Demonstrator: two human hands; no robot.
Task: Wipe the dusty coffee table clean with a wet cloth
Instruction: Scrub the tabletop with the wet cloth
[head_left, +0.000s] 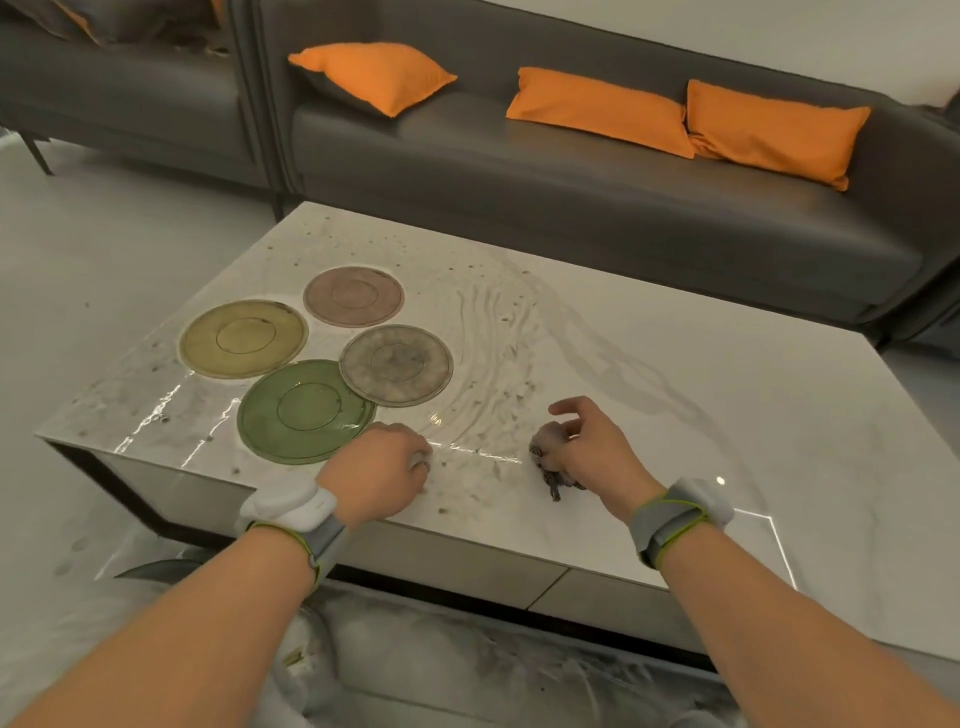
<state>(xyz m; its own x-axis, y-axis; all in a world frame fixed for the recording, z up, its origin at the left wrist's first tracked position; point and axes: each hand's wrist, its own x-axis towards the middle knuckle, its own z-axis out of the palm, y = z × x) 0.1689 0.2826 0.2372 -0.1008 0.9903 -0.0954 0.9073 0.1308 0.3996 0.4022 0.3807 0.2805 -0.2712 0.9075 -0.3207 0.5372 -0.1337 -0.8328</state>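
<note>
Right hand (587, 447) grips cloth (553, 475) on coffee table (727, 415); no writing legible.

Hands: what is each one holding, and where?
Right hand grips the bunched cloth at its top. Left hand is curled; any hold cannot be told.

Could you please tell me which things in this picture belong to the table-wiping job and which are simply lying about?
Part of the job:
- coffee table, dusty and streaked on its left half
- cloth, gripped in the right hand
- left hand, resting on the table

Just lying about:
- four plates on the table
- three orange cushions
- sofa
</note>
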